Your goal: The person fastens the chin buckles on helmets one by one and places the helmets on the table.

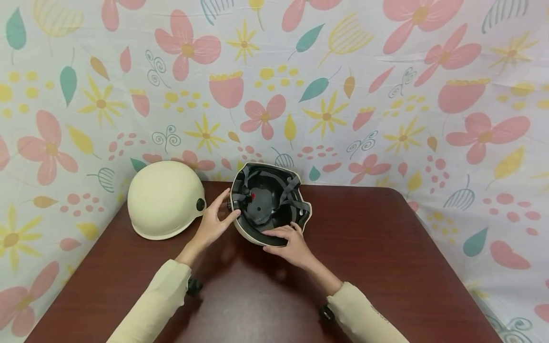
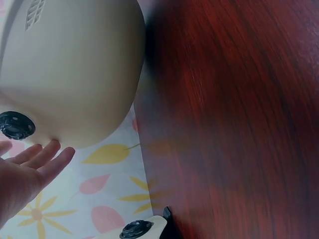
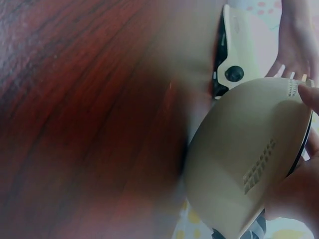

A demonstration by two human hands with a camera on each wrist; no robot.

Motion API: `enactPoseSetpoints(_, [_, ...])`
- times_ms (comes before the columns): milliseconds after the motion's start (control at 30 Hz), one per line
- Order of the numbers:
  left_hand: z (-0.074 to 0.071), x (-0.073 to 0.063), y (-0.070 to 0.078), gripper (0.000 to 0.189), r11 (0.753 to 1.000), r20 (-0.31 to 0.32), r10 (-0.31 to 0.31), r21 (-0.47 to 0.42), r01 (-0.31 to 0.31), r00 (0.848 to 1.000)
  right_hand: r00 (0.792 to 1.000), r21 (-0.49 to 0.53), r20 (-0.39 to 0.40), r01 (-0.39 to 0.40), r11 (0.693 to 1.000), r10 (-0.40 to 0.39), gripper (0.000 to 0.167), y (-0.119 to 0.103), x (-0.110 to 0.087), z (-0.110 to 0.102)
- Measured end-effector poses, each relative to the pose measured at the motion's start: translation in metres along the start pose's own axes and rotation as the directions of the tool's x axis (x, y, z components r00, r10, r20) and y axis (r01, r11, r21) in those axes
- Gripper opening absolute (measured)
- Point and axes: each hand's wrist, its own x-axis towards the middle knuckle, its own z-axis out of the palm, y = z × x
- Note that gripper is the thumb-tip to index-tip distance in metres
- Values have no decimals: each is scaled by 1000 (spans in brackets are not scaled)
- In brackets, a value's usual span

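A beige helmet point(image 1: 257, 237) rests tilted on the table, its dark padded inside and grey straps turned up. My left hand point(image 1: 213, 221) holds its left side, thumb on the rim and fingers on the outer shell. In the left wrist view, those fingers point(image 2: 50, 154) touch the shell beside a black knob point(image 2: 17, 125). My right hand point(image 1: 293, 247) pinches the near rim, thumb outside and fingers over the edge. The right wrist view shows the shell point(image 3: 239, 129) with its vent pattern; part of the right hand point(image 3: 296, 194) lies along the rim.
A second beige helmet point(image 1: 165, 200) sits dome up on the left, close to my left hand. The dark brown table point(image 1: 364, 228) runs back to a flower-printed cloth point(image 1: 274, 76) hanging behind and at both sides.
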Motion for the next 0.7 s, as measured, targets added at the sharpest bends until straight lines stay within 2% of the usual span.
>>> enactPoseSetpoints(167, [2, -1, -4, 64, 997, 19, -48, -58, 49, 999, 1000, 44, -21, -22, 999, 22, 35, 2, -1, 2])
enactPoseSetpoints(300, [3, -2, -8, 64, 991, 36, -96, -92, 99, 995, 999, 83, -9, -45, 996, 46, 35, 3, 1, 4])
enactPoseSetpoints(467, [4, -2, -11, 71, 992, 61, -95, -73, 99, 994, 994, 157, 10, -109, 982, 109, 37, 1, 3, 6])
enactPoseSetpoints(600, [3, 1, -13, 75, 993, 85, -70, -84, 77, 994, 975, 279, 44, -220, 935, 216, 39, -5, 6, 12])
enactPoseSetpoints(700, [-1, 3, -14, 78, 974, 136, -109, -185, 133, 985, 952, 386, 76, -303, 871, 297, 42, -10, 9, 18])
